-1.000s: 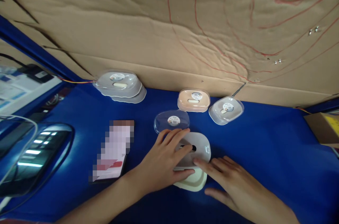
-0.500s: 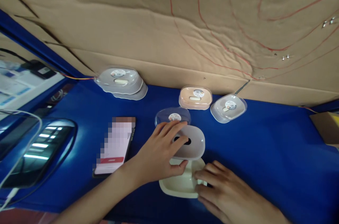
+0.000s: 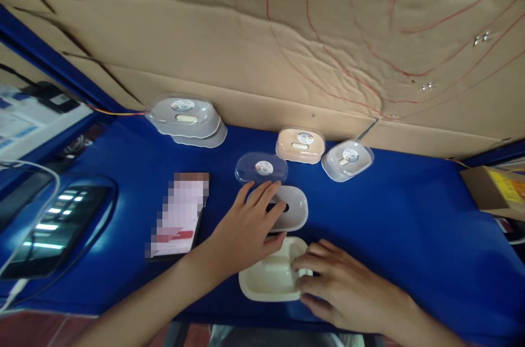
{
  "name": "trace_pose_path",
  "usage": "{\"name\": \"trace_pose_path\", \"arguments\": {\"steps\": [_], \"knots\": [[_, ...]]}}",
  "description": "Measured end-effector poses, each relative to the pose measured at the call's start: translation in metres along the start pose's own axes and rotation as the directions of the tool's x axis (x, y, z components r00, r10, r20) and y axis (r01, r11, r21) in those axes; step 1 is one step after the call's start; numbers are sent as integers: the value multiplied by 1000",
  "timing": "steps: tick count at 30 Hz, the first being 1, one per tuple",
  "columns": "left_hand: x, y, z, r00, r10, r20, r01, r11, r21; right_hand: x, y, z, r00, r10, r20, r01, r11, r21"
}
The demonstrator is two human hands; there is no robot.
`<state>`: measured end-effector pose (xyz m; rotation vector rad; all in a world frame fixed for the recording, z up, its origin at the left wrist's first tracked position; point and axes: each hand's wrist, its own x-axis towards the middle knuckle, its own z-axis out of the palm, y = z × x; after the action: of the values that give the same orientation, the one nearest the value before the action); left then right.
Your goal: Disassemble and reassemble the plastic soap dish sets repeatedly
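Note:
My left hand (image 3: 250, 224) has its fingers spread over a light grey oval piece (image 3: 296, 207) with a dark slot, thumb at the near edge and fingertips on its far part. Nearer to me sits a cream tray (image 3: 266, 280) with an inner divider. My right hand (image 3: 328, 278) is at the tray's right side, its fingers bent over the rim and into the tray. Just beyond the grey piece lies a clear lid (image 3: 246, 166) with a round sticker.
Along the cardboard wall (image 3: 205, 46) stand stacked grey boxes (image 3: 184, 120), a peach box (image 3: 299, 146) and a grey box (image 3: 348, 160). A phone (image 3: 178, 216) and a dark tablet (image 3: 57, 232) with cables lie left. A carton (image 3: 484, 191) is at right.
The grey piece under my left hand has come down, and a gap of blue table now shows between it and the clear lid. The view has shifted slightly.

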<state>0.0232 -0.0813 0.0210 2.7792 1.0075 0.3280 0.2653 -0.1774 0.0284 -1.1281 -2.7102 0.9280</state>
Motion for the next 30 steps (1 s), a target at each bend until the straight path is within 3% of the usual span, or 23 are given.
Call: {"name": "trace_pose_path", "arguments": {"steps": [6,8,11,15,20,24,27,30], "knots": [[-3,11,0,999,8,-42,-9,1000,-8,9,2,-9,997,-18,-76,15,999,-48],[-4,16,4,999,26,-29,-27,1000,-13,7,10,-18,983,-55,-177,54,998,-8],[-6,17,13,1000,3,-15,-2,1000,30,10,28,-39,918,-19,-396,30,999,23],[-6,10,10,998,-70,7,69,992,106,40,60,-69,832,68,-550,-159,980,-118],[-4,1,-3,994,-109,32,103,982,157,95,90,-84,861,156,-483,-343,880,-327],[-2,2,-4,996,-87,33,83,993,88,108,96,-89,854,165,-493,-378,848,-371],[0,4,-3,995,-88,-54,87,996,-30,104,101,-93,860,161,-485,-350,877,-329],[2,3,-3,966,-152,-209,103,968,-228,100,110,-96,861,241,-448,-369,902,-224]]}}
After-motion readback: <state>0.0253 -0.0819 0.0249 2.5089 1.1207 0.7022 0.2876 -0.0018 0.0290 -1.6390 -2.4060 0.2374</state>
